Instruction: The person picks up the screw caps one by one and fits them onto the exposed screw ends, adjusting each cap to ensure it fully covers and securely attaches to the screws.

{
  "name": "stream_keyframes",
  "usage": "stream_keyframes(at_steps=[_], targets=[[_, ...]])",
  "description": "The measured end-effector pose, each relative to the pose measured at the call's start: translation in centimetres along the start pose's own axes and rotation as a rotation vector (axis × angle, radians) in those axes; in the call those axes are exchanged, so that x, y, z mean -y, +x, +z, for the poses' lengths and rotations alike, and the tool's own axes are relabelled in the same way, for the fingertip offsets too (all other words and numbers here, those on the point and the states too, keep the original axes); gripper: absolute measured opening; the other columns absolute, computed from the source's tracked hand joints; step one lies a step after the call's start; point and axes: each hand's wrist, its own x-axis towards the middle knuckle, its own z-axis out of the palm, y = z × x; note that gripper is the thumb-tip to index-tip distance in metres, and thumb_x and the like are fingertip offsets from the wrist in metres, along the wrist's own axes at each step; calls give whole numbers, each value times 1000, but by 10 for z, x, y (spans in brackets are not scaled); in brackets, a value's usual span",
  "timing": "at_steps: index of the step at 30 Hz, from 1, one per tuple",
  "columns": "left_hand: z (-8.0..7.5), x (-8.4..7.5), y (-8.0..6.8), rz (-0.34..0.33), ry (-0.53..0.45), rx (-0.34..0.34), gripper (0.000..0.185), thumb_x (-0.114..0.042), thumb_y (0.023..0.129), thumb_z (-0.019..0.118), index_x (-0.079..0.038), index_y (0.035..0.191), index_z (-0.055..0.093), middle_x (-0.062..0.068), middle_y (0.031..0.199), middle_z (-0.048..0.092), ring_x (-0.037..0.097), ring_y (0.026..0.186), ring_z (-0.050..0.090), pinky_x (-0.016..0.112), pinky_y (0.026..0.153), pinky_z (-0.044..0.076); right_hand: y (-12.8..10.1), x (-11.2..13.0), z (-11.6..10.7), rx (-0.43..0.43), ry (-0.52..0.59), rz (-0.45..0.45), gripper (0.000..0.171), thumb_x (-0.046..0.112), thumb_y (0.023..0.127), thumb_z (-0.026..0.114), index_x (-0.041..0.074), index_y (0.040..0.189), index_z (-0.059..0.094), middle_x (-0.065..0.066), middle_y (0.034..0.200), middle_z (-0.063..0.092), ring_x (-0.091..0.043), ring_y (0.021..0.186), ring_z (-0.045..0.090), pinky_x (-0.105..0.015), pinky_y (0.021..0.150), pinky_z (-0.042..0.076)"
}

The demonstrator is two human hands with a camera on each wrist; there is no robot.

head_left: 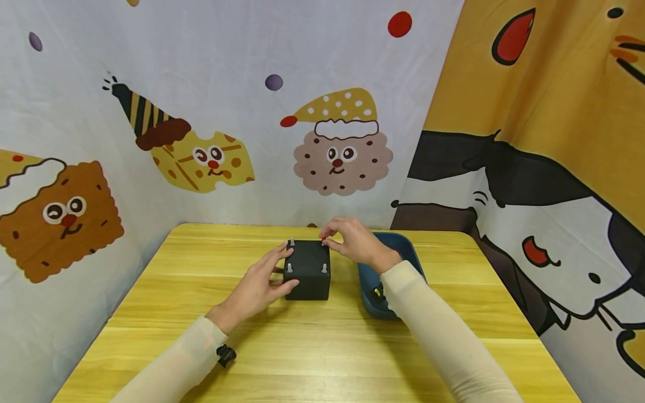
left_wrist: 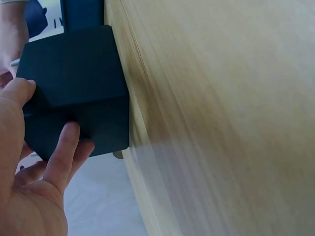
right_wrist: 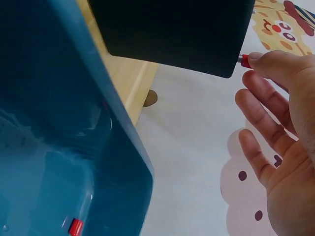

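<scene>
I see the black box [head_left: 308, 270] at table [head_left: 312, 352] centre, well inside every edge. My left hand [head_left: 258, 285] grips its left side. My right hand [head_left: 353, 239] pinches a red cap [head_left: 323, 240] on the far-right corner peg. The blue bin [head_left: 403, 246] sits just right.

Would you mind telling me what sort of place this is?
Probably a small staged recording booth, not a workshop: cartoon-printed cloth backdrops hang on two sides of a yellow wooden table holding only a black box and blue bin.
</scene>
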Motion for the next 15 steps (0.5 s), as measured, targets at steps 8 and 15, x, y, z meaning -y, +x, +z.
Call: stream_keyframes(at_steps=[8, 15], targets=[[1, 1, 0, 0, 8, -1, 82, -32, 110, 86, -13, 178, 46, 17, 190, 36, 35, 122, 84, 31, 96, 74, -1, 0, 1, -18, -27, -50, 12, 15, 108, 87, 11, 120, 86, -3, 116, 85, -21, 108, 84, -45, 100, 73], [1, 0, 0, -3, 3, 0, 81, -33, 110, 86, -13, 178, 46, 16, 191, 35, 34, 122, 84, 30, 96, 73, -2, 0, 2, -30, -38, -68, 12, 12, 107, 87, 9, 118, 87, -4, 115, 86, -20, 106, 84, -43, 98, 73]])
